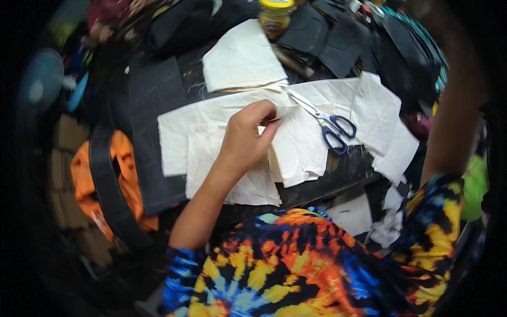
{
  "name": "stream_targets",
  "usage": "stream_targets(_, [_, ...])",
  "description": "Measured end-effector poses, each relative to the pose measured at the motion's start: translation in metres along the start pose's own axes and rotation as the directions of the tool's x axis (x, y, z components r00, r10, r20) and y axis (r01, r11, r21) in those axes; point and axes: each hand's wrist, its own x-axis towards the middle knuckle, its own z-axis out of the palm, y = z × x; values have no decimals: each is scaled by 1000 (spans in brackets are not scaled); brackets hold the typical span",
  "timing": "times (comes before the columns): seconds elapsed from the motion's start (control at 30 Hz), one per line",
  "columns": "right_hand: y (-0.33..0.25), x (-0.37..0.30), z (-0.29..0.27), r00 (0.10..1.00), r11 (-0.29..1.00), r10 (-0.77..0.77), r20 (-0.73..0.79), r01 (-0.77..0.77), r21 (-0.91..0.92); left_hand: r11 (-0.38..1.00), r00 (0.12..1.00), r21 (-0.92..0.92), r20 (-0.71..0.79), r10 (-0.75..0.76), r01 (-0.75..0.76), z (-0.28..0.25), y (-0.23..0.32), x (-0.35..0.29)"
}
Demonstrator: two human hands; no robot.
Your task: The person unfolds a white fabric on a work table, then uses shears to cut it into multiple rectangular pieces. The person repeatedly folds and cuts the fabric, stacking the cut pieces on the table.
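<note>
My left hand is closed in a pinch, thumb against curled fingers, at the edge of a white cloth piece in the middle of the table. More cut white cloth lies under and around it, some layers overlapping. Just right of the hand rest scissors with dark blue handles, their blades slightly apart and pointing up-left over the cloth. A stack of white cloth pieces lies beyond the hand. My right arm stretches up along the right side, blurred; its hand is lost at the dark upper rim.
Black sheet material lies along the left of the dark table, beside an orange cloth item with a black strap. A yellow-lidded jar stands at the back. Black pieces are heaped at the back right.
</note>
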Motion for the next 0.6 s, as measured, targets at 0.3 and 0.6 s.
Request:
stream_targets(0.3, [77, -35, 171, 862, 692, 313, 398, -494, 527, 985, 973, -136, -218, 76, -107, -30, 14, -11])
stream_targets(0.6, [172, 43, 185, 725, 624, 663, -186, -397, 673, 798, 814, 303, -458, -357, 521, -120, 2, -80])
